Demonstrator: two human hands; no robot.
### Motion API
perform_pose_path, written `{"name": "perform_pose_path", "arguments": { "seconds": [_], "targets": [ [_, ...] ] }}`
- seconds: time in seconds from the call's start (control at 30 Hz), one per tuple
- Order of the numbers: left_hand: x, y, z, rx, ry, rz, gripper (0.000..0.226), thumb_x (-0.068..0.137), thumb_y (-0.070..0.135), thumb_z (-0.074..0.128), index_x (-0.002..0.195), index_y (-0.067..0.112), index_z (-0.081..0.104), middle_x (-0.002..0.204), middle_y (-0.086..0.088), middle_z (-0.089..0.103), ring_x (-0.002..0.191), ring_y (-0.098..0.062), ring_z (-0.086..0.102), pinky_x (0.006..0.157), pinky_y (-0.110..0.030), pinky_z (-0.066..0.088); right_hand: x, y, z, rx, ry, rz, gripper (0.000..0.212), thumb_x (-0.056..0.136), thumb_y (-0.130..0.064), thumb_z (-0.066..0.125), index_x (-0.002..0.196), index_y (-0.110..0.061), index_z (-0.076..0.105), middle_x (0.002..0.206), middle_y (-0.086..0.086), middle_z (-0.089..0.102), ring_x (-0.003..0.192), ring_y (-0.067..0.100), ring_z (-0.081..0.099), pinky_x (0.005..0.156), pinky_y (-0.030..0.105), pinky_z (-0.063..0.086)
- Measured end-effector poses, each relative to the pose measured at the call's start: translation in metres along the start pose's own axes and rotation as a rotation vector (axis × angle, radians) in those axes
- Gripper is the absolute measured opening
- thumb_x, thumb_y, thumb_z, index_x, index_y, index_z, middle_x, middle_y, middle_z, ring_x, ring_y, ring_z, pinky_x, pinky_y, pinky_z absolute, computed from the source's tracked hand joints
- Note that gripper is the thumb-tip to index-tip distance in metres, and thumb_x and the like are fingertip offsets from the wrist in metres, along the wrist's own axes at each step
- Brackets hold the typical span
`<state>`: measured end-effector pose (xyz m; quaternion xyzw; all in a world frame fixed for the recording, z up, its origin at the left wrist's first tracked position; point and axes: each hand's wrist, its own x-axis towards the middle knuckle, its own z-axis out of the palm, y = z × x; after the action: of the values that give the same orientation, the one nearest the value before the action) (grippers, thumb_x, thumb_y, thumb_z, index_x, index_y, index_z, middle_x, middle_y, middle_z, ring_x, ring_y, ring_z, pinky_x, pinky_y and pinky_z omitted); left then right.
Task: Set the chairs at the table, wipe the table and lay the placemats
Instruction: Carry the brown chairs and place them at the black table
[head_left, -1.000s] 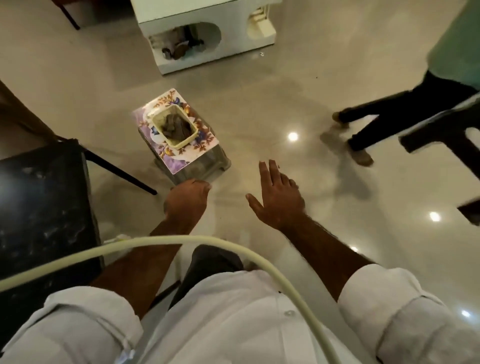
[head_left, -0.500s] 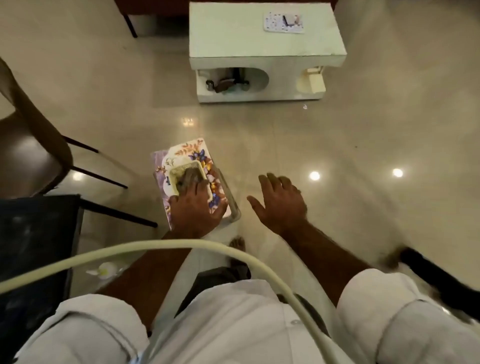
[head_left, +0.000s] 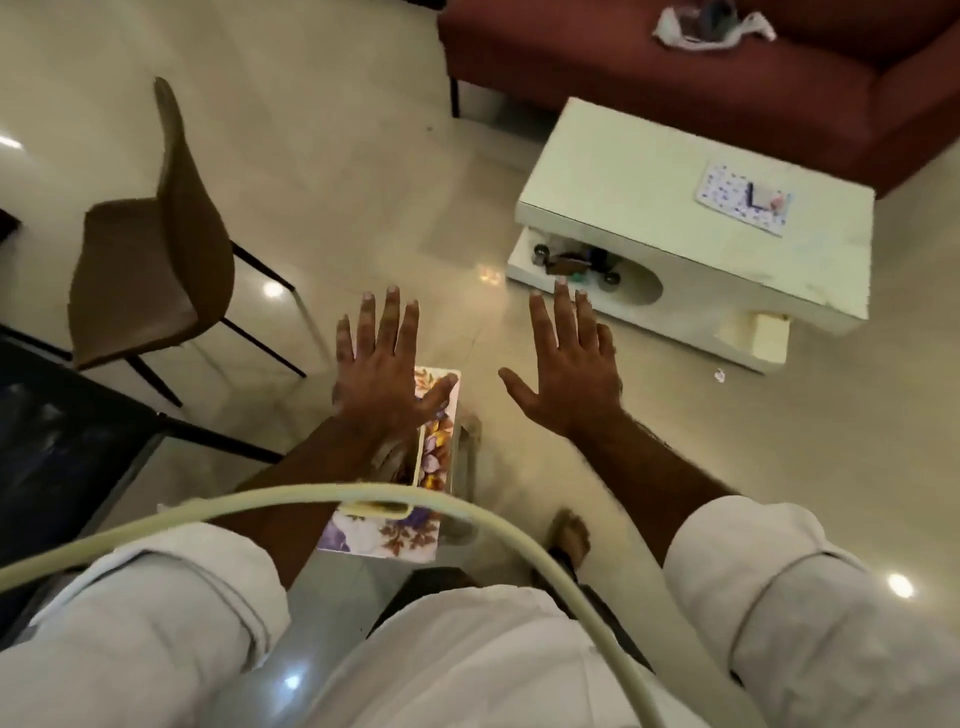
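Both my hands are stretched out in front of me with fingers spread and nothing in them. My left hand (head_left: 382, 379) hovers over a low floral-topped stool (head_left: 431, 447) on the floor, hiding most of the small container set in its top. My right hand (head_left: 569, 369) is held above bare floor to the right of the stool. A brown chair (head_left: 156, 249) on thin black legs stands to the left, turned away from the dark glossy table (head_left: 57, 431) whose corner fills the lower left.
A low white coffee table (head_left: 675, 208) with a patterned tray on top stands at the right, items on its lower shelf. A maroon sofa (head_left: 675, 67) with a white bag runs along the back. A pale cable (head_left: 311, 499) crosses my chest. The floor is glossy tile.
My left hand has lifted off the container on the stool and opened flat. My right hand has risen and spread. The view has swung up, so the sofa and chair show.
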<state>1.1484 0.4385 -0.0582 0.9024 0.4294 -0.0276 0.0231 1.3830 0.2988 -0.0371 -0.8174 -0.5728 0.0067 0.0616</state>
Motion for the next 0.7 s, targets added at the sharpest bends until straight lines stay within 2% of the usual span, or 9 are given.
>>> {"name": "perform_pose_path", "arguments": {
  "seconds": [0.17, 0.33, 0.5, 0.7],
  "targets": [
    [0.061, 0.029, -0.018, 0.007, 0.024, -0.148, 0.12, 0.091, 0.095, 0.019, 0.174, 0.015, -0.014, 0.179, -0.01, -0.03, 0.166, -0.038, -0.023, 0.131, -0.07, 0.003, 0.09, 0.051, -0.009, 0.014, -0.022, -0.142, 0.111, 0.096, -0.084, 0.043, 0.177, -0.021, -0.001, 0.184, 0.014, -0.01, 0.17, 0.041, -0.003, 0.13, 0.066, 0.021],
    [0.113, 0.046, -0.037, 0.013, 0.039, -0.29, 0.123, 0.088, 0.1, 0.017, 0.173, 0.018, -0.015, 0.179, -0.01, -0.031, 0.167, -0.039, -0.021, 0.128, -0.077, 0.0, 0.175, 0.079, -0.016, 0.03, -0.034, -0.275, 0.115, 0.093, -0.089, 0.041, 0.177, -0.023, -0.004, 0.184, 0.013, -0.013, 0.17, 0.041, -0.007, 0.13, 0.068, 0.016],
    [0.171, 0.028, -0.042, 0.023, 0.055, -0.408, 0.123, 0.086, 0.101, 0.016, 0.173, 0.019, -0.016, 0.179, -0.011, -0.029, 0.167, -0.041, -0.018, 0.125, -0.08, 0.004, 0.266, 0.071, -0.007, 0.024, -0.013, -0.397, 0.116, 0.092, -0.09, 0.042, 0.177, -0.023, 0.001, 0.184, 0.013, -0.009, 0.17, 0.041, -0.002, 0.13, 0.066, 0.019],
    [0.248, -0.032, -0.042, -0.042, 0.074, -0.569, 0.124, 0.086, 0.101, 0.014, 0.172, 0.019, -0.019, 0.179, -0.01, -0.03, 0.167, -0.039, -0.02, 0.126, -0.079, 0.004, 0.388, 0.024, 0.006, 0.02, -0.022, -0.528, 0.117, 0.092, -0.089, 0.043, 0.177, -0.022, -0.001, 0.184, 0.013, -0.01, 0.17, 0.041, 0.0, 0.129, 0.063, 0.021]
  ]
}}
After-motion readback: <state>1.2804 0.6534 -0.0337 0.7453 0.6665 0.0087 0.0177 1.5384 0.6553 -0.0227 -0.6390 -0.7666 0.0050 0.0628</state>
